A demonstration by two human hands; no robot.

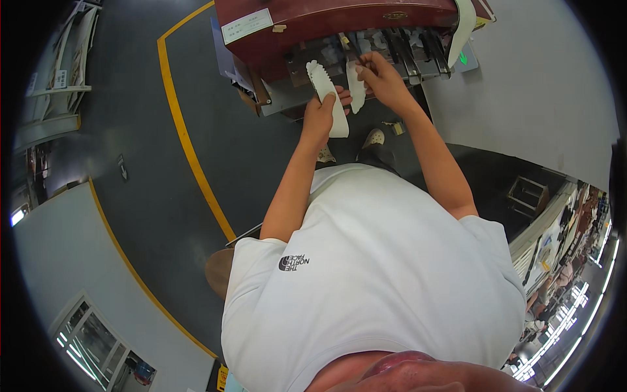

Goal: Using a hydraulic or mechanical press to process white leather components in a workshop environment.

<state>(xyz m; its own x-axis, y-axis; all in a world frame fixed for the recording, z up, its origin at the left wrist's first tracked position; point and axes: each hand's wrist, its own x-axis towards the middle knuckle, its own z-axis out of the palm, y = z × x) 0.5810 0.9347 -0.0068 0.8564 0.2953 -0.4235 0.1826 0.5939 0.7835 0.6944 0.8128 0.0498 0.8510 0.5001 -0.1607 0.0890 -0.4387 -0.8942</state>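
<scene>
A long white strip with a notched edge is pinched in my left hand, the thumb lying across its face. Its upper end points toward the red machine. My right hand grips a second, shorter white strip close beside it. That strip's lower end reaches down near the fingertips of my left hand; whether they touch it I cannot tell. Both hands are just in front of the machine's lower opening, where dark metal bars stick out. The material of the strips is unclear.
Another white curved strip hangs at the machine's right end. A small yellowish block-like thing lies on the floor near my shoes. A yellow line runs along the dark floor. Shelving stands far left; a metal frame is at right.
</scene>
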